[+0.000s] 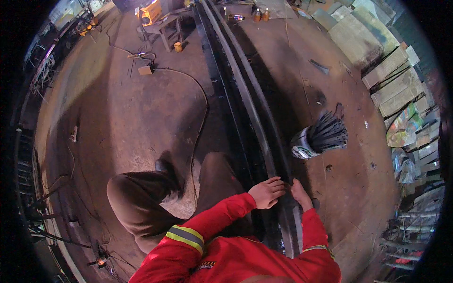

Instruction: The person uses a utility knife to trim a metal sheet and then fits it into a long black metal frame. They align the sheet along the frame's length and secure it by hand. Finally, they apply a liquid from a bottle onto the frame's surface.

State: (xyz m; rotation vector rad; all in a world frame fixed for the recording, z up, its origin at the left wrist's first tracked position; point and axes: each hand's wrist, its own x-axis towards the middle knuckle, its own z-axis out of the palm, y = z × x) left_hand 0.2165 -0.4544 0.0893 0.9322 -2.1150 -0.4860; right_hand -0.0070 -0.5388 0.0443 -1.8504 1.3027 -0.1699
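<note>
Long dark steel rail [255,118]: lay along the floor [118,122]. Left hand [267,192] rested flat on it, grip open; right hand [300,194] alongside (grip unclear), likely steadying. Rod bundle [321,137] just beyond right hand.

Both arms, in red sleeves, come up from the lower edge and bend inward so that the hands sit close together, nearly touching. The left hand [267,192] lies palm down, its fingers [278,181] stretched flat and held together, pointing up and to the right. The right hand [300,194] is just beside it, turned edge-on, wrist bent, its fingers mostly hidden. Neither hand is closed around anything.
</note>
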